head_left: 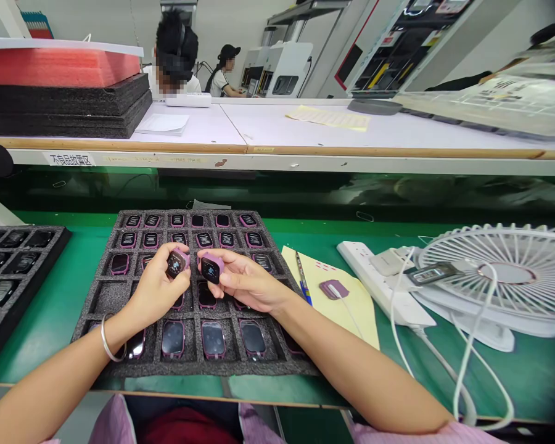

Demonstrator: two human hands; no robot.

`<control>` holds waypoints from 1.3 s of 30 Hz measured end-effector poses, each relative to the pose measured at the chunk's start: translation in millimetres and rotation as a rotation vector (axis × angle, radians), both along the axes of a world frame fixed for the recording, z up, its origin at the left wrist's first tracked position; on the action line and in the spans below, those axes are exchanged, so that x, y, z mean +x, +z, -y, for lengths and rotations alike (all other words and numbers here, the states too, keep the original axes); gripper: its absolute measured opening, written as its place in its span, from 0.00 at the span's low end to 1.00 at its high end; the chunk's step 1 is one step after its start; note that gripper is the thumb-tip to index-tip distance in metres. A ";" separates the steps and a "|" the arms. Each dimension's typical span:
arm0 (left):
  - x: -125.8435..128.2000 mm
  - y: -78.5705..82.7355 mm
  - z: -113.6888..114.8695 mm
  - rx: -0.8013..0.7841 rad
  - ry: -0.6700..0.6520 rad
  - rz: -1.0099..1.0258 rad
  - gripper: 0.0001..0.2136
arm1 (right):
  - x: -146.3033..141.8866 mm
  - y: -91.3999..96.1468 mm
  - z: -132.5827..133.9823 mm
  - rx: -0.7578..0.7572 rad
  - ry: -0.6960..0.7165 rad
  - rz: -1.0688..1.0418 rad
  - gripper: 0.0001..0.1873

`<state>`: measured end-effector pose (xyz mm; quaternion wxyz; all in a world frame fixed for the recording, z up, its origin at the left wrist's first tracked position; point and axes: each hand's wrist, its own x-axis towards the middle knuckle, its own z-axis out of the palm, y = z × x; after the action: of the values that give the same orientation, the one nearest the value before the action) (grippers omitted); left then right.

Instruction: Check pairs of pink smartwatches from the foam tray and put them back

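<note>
My left hand [160, 287] is closed around a purple smartwatch body [177, 263] with its screen lit. Close beside it, my right hand [245, 280] grips a second purple smartwatch body [211, 267], also with a lit screen. Both are held above a dark grey foam tray [108, 298] whose compartments hold several similar watch bodies. Many in the far rows show white text on their screens; a near-row watch body [213, 340] has a blank screen. My hands and forearms hide some compartments.
Another foam tray [23, 290] with dark watches lies left. To the right are a pen [304, 280], yellow paper [363, 302], a purple piece on a cable [333, 289], a power strip [393, 290] and a white fan [499, 271]. A raised shelf [259, 132] crosses behind; two people sit beyond.
</note>
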<state>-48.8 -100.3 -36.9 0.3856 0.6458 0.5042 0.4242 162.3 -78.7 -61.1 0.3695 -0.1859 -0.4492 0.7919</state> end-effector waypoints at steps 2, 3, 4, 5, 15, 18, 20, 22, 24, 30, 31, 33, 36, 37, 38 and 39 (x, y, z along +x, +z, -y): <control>0.3 -0.1 0.3 0.004 0.002 -0.010 0.18 | 0.0 -0.7 0.2 0.018 0.017 -0.001 0.32; 0.6 -0.3 0.5 0.006 0.003 -0.008 0.17 | 0.0 -0.8 0.3 0.026 0.025 -0.001 0.32; 0.9 -0.6 0.7 0.008 0.003 0.001 0.17 | -0.1 -0.8 0.5 0.031 0.029 0.000 0.31; 1.2 -1.0 0.9 0.010 0.003 0.012 0.17 | -0.2 -0.7 0.7 0.031 0.029 0.001 0.31; 0.3 -2.0 1.7 0.000 0.000 0.011 0.17 | -1.2 -1.6 0.9 0.031 0.022 0.009 0.32; 0.3 -2.2 1.2 0.015 -0.008 0.043 0.18 | -1.4 -1.8 1.2 0.038 0.025 0.009 0.32; 0.3 -2.2 1.2 0.017 -0.011 0.043 0.18 | -1.3 -1.9 1.5 0.048 0.032 0.004 0.31; 0.2 -1.8 1.3 0.015 -0.016 0.032 0.17 | -1.1 -1.9 1.8 0.059 0.042 -0.002 0.30; 0.2 -1.2 1.5 0.013 -0.023 0.031 0.17 | -0.9 -2.1 2.0 0.064 0.050 -0.008 0.30; 1.3 -0.6 2.0 0.018 -0.031 0.067 0.18 | -0.4 -1.9 2.5 0.071 0.045 0.003 0.31; 1.4 -0.5 2.1 0.021 -0.028 0.069 0.17 | -0.5 -1.7 2.7 0.074 0.048 0.002 0.31; 1.6 -0.4 2.3 0.023 -0.026 0.067 0.17 | -0.7 -1.3 3.0 0.076 0.054 -0.003 0.31; 1.8 -0.1 2.6 0.010 -0.016 0.061 0.18 | -0.9 -1.0 3.1 0.069 0.049 -0.014 0.30; 2.0 0.0 2.8 0.007 -0.010 0.064 0.18 | -0.9 -1.0 2.9 0.068 0.047 -0.018 0.30; 2.2 0.0 2.8 0.008 -0.004 0.067 0.18 | -0.8 -1.0 2.8 0.071 0.044 -0.024 0.30; 2.4 0.1 2.9 0.011 0.000 0.071 0.19 | -0.7 -1.1 2.6 0.075 0.043 -0.029 0.29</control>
<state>-46.3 -103.3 -36.8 0.3996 0.6324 0.4879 0.4498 161.6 -81.4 -62.1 0.3658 -0.1507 -0.4769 0.7849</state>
